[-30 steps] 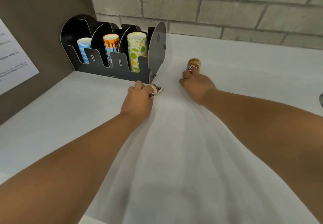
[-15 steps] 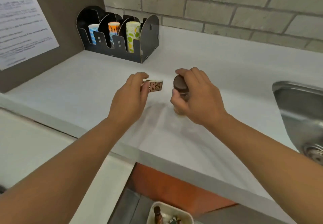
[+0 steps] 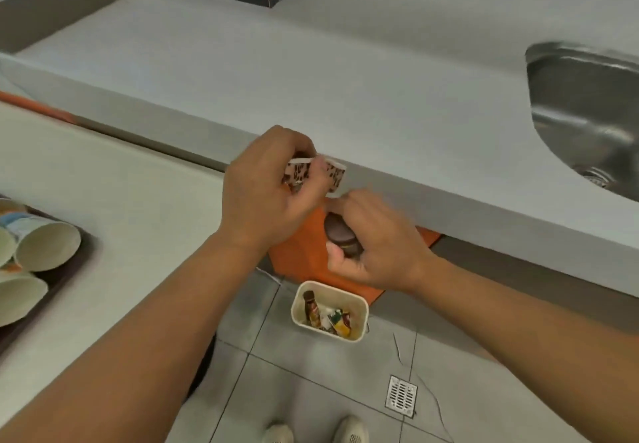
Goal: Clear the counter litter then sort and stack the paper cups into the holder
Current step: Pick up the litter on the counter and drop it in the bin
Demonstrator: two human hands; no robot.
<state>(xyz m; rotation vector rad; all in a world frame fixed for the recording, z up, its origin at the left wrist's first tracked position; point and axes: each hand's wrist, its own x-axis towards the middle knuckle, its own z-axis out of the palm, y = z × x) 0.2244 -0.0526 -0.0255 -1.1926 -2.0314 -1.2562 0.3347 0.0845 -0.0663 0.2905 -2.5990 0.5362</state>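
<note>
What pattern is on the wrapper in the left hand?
Cream with dark brown blotches, on the wrapper in the head view.

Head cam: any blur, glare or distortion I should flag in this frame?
Head view: wide-angle bend curves the counter edge; soft glare inside the sink; paper cups at the left edge look smeared; left hand with the wrapper and right hand on the bottle slightly soft; lighting even, shadows faint.
</note>
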